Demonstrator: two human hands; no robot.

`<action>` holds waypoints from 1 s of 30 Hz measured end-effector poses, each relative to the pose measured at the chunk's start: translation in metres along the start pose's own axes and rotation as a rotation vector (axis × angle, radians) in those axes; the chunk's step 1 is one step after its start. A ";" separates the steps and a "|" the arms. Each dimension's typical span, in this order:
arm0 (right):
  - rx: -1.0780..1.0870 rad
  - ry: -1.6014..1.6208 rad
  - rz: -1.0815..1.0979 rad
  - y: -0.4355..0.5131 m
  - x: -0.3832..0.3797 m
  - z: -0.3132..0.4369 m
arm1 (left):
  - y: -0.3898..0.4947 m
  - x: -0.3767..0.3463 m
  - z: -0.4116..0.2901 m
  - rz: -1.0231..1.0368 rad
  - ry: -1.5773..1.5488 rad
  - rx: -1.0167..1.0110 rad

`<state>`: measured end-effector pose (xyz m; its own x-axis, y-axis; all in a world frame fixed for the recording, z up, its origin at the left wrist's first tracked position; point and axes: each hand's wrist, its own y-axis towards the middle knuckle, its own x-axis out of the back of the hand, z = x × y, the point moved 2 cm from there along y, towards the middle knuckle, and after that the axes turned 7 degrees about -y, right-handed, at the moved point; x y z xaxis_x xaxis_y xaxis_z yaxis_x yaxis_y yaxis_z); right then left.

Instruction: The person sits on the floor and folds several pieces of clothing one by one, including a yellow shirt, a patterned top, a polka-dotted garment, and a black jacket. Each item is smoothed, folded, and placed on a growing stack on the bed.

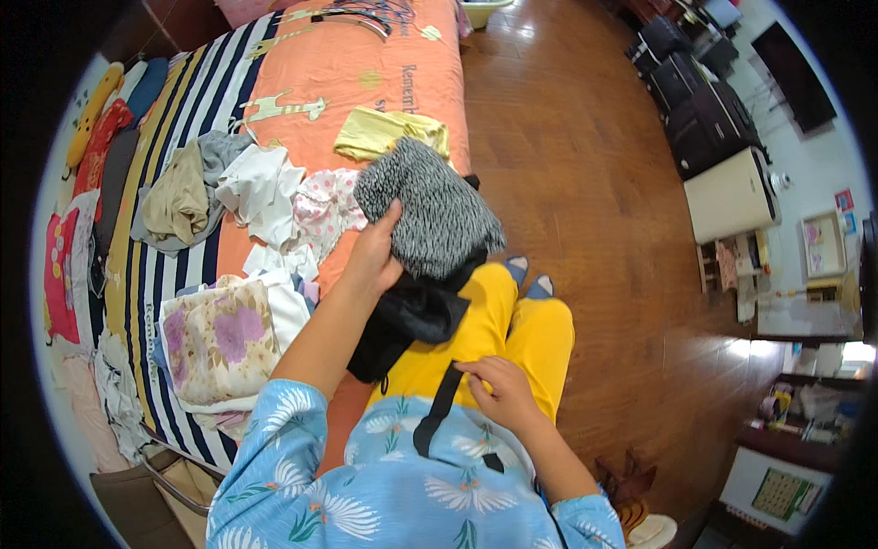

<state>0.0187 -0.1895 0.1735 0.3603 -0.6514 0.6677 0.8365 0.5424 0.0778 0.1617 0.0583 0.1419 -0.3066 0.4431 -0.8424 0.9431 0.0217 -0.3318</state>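
My left hand (379, 255) grips the near-left edge of a folded grey-and-black fuzzy knit garment (432, 206), held over the bed's edge. Below it, a black cloth garment (418, 316) lies partly across my yellow trousers and the bed. My right hand (495, 388) is above my lap, its fingertips by the end of a black strap (439, 408); whether it pinches the strap is unclear. A folded yellow cloth (391, 134) lies just beyond the knit garment. To its left are a pink-dotted white cloth (326, 206) and crumpled white clothes (260, 185).
A folded floral cloth (219, 340) tops a stack on the striped bedspread (164, 137). Beige and grey clothes (177, 195) lie farther left. Hangers (363, 17) rest at the bed's far end. Suitcases (706, 103) stand along the right wall, across the wooden floor (590, 171).
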 end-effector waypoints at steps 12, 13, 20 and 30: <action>-0.771 -0.643 -0.060 -0.003 0.001 -0.178 | 0.265 0.156 -0.051 -0.466 0.017 -0.413; -0.770 -0.661 -0.063 -0.003 0.003 -0.181 | 0.268 0.160 -0.044 -0.509 -0.019 -0.310; -0.754 -0.663 -0.032 0.017 -0.003 -0.184 | 0.246 0.145 -0.042 -0.484 0.258 -0.150; -0.723 -0.649 -0.021 0.019 -0.011 -0.174 | 0.072 0.179 -0.108 -0.569 2.138 -0.537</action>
<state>0.1023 -0.2648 0.0391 0.2262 -0.1206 0.9666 0.9699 -0.0642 -0.2350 0.1889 0.2358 0.0128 -0.2738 0.2949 0.9155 0.8860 0.4477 0.1208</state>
